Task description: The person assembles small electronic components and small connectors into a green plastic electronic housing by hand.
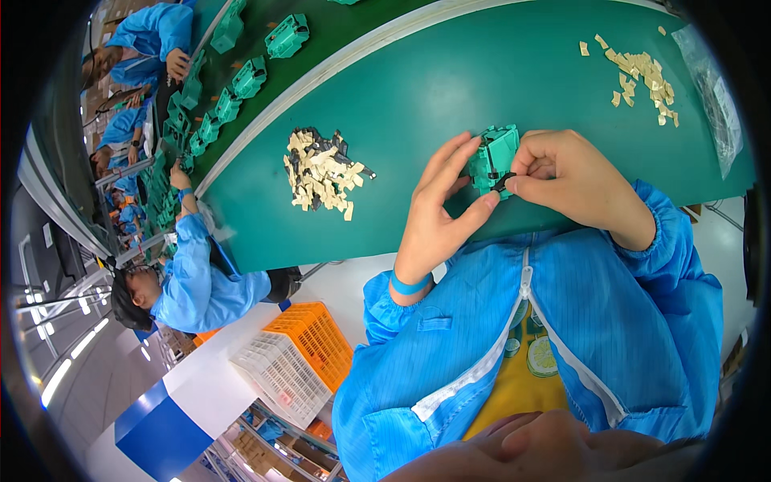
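Note:
A green plastic housing (499, 153) with dark fittings sits just above the green tabletop, close to my body. My left hand (442, 197) wraps its left side, fingers behind it and thumb at its lower edge. A small black part (503, 182) is pinched between the thumb and forefinger of my right hand (566, 177), against the housing's lower edge. To the left lies a pile of black parts with cream paper pieces (321, 170). Several loose cream pieces (642, 74) are scattered at the far right.
A clear plastic bag (711, 92) lies at the table's right end. Past the pale rail (321, 74), a belt carries several green housings (249, 78). Co-workers in blue (205, 281) work at the left. Orange (313, 341) and white crates (281, 373) stand on the floor behind.

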`<action>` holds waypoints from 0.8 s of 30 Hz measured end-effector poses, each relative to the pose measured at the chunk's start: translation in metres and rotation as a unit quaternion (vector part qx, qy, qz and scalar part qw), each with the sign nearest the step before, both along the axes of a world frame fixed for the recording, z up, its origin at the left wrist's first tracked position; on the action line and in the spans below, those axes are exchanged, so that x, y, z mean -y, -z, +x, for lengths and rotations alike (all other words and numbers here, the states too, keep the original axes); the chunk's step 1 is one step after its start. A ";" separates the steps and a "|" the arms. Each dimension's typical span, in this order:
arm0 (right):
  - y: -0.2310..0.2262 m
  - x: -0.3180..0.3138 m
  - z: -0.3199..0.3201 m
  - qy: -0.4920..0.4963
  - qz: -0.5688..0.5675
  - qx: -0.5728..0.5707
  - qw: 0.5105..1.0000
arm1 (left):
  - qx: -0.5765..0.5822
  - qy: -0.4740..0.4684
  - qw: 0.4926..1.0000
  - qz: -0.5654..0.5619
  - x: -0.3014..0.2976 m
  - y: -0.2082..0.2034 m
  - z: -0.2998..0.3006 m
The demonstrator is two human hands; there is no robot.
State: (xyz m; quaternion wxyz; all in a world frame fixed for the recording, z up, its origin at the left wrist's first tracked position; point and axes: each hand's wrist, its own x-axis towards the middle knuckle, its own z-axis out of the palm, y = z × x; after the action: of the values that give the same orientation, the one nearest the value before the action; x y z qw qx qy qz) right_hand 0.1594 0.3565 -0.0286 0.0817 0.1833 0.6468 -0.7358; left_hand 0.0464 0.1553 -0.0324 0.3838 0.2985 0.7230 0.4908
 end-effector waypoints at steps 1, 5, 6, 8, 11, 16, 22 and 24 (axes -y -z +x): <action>0.000 0.001 -0.001 -0.001 0.004 0.008 1.000 | 0.006 -0.004 1.000 0.002 0.000 0.000 0.000; 0.002 0.003 -0.001 0.002 0.013 0.011 1.000 | 0.026 -0.023 0.999 -0.004 -0.001 0.000 0.002; 0.001 0.003 -0.001 0.001 0.014 0.012 1.000 | 0.026 -0.024 0.999 -0.003 -0.001 -0.001 0.002; -0.002 0.003 -0.002 0.003 0.020 0.018 1.000 | 0.032 -0.030 0.999 -0.008 -0.003 -0.002 0.002; -0.004 0.005 -0.004 0.003 0.041 0.023 0.999 | 0.041 -0.039 0.998 -0.006 -0.003 -0.001 0.003; -0.007 0.006 -0.007 -0.003 0.054 0.022 0.998 | 0.061 -0.050 0.997 -0.016 -0.005 -0.005 0.003; -0.011 0.006 -0.009 -0.006 0.074 0.022 0.997 | 0.076 -0.055 0.995 -0.019 -0.006 -0.005 0.002; -0.011 0.006 -0.009 -0.007 0.082 0.024 0.996 | 0.080 -0.057 0.995 -0.011 -0.006 -0.004 0.003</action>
State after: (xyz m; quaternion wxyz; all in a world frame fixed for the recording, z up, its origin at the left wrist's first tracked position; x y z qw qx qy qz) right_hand 0.1504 0.3500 -0.0173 0.0866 0.2024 0.7040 -0.6752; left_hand 0.0490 0.1611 -0.0287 0.4151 0.2118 0.7114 0.5261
